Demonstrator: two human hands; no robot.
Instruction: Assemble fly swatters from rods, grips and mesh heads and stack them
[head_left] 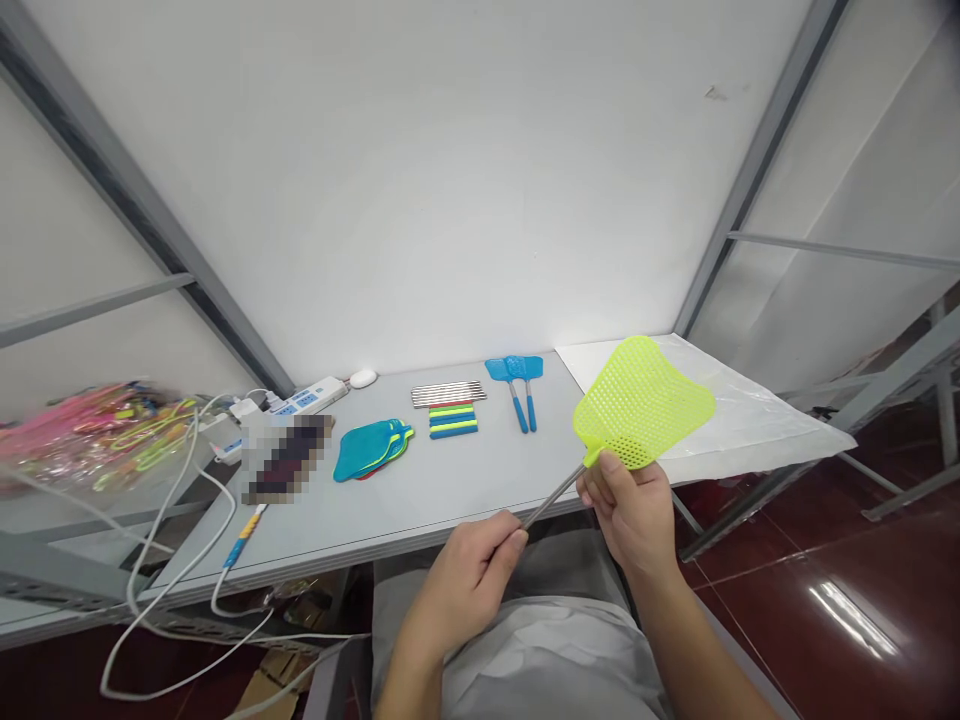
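My left hand is closed around the lower end of a thin metal rod in front of the table edge. The rod's upper end meets the neck of a yellow-green fly swatter head, a perforated plastic paddle. My right hand pinches that neck between thumb and fingers. On the table lie a stack of blue, yellow and red swatter heads, a row of metal rods and several coloured handles. To their right are blue fly swatters with blue grips.
A white power strip with plugs and a white mouse sit at the table's back left, near a pixelated object. White cables hang over the left edge. Plastic-bagged colourful items lie left; white sheeting covers the right end.
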